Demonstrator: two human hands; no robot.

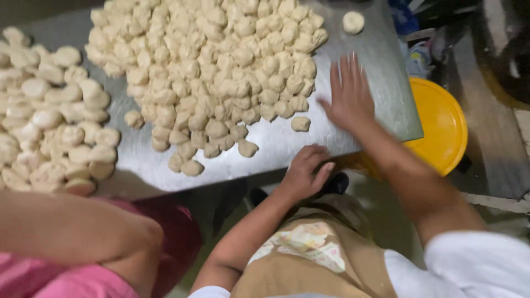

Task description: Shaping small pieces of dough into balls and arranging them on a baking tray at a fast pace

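A big heap of pale raw dough pieces (221,72) covers the middle of a steel table (381,49). My right hand (349,96) lies flat on the bare steel just right of the heap, fingers spread and blurred; whether any dough is under the palm is hidden. One loose dough piece (300,123) sits just left of that hand. My left hand (306,172) is at the table's near edge, fingers curled on top and thumb below, holding the edge. A single round dough ball (353,22) rests alone at the far right of the table.
A second heap of rounded dough balls (49,121) fills the table's left end. Another person's bare arm (72,226) and pink clothing are at lower left. A round yellow stool or lid (441,127) stands beside the table's right edge.
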